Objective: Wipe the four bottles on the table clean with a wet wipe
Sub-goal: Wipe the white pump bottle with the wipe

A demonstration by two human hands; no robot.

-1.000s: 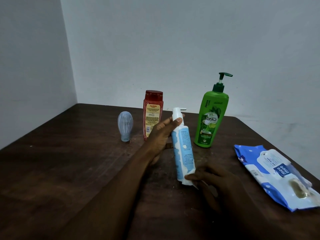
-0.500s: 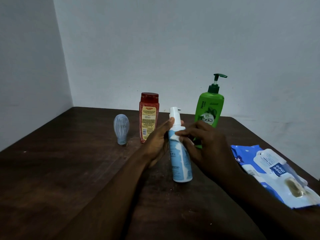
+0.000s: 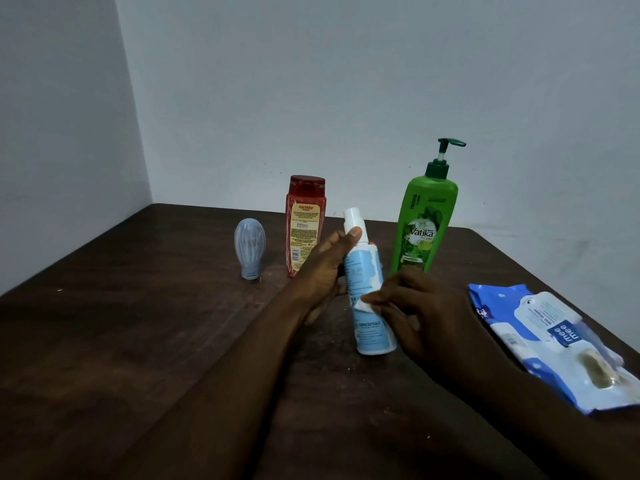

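Worktop (image 3: 138, 341): carries all items. Green bottle (image 3: 420, 230): largest, likely heaviest; grip the body, not the pump. White bottle (image 3: 367, 296): light, smooth, likely slippery when wet; held tilted above the worktop, left hand (image 3: 323, 271) fingers clamped around its neck. Right hand (image 3: 415, 313): fingers pinch the wipe (image 3: 363, 307) against its side

Left of the tall green plastic pump bottle (image 3: 424, 223): a white-and-pale-blue spray bottle (image 3: 369, 306), a red yellow-labelled bottle (image 3: 304, 225), a translucent grey-blue inverted bottle (image 3: 249, 249). Right of it: a blue-and-white wipes pack (image 3: 550, 344).
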